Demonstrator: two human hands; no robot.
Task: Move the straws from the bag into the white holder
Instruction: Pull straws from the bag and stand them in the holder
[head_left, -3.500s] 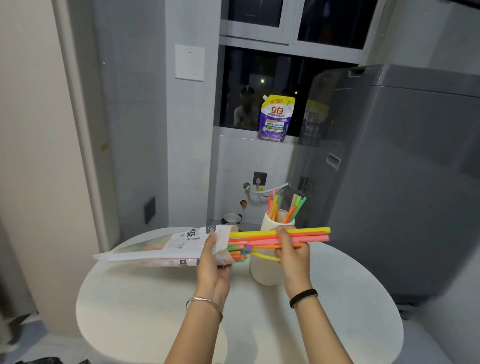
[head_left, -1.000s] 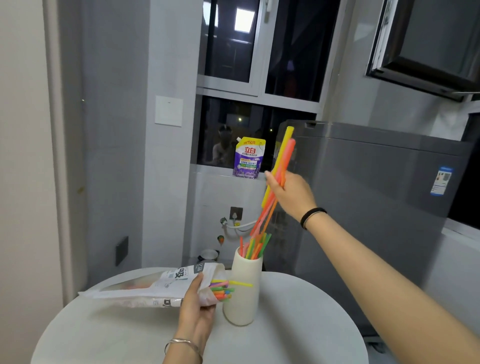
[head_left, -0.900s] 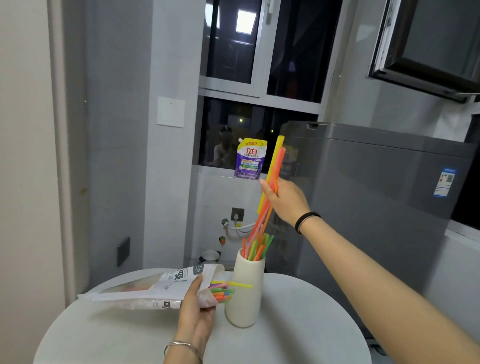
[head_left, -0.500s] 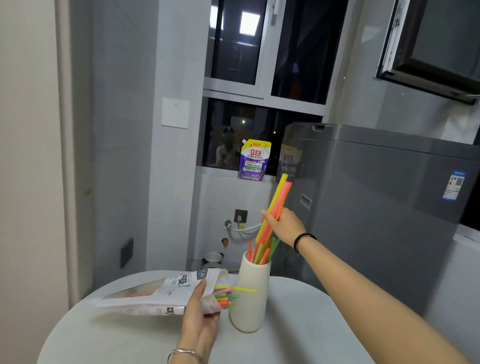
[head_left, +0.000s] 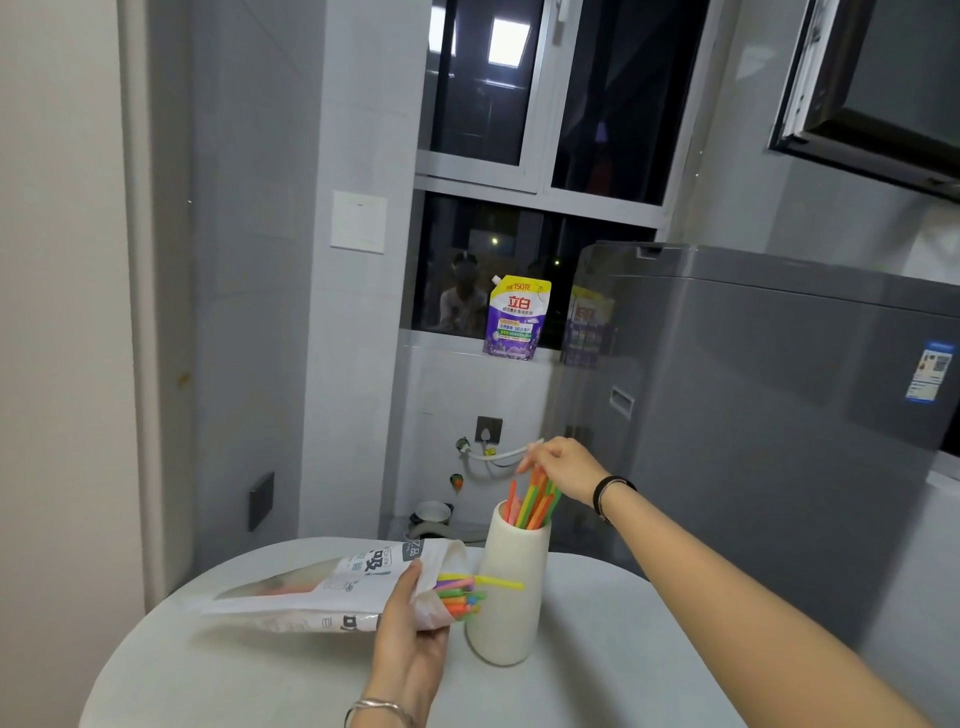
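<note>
Round white table (head_left: 208, 675): holder (head_left: 509, 587) at centre, bag (head_left: 322, 587) at its nine o'clock, its mouth gripped by the left hand (head_left: 410, 634). Over the holder's straws (head_left: 532, 501) the right hand (head_left: 563, 467) touches their tops; pinching or not, I cannot tell. The loose straws (head_left: 457, 595) poking from the bag could spill if it tips, and a downward push may topple the holder.

Head-worn camera looks forward and down, close over the table (head_left: 639, 670), edges seemingly warped.

Purple detergent pouch (head_left: 517, 318) on windowsill, grey appliance (head_left: 779, 415) at right, round white table (head_left: 597, 675).
</note>
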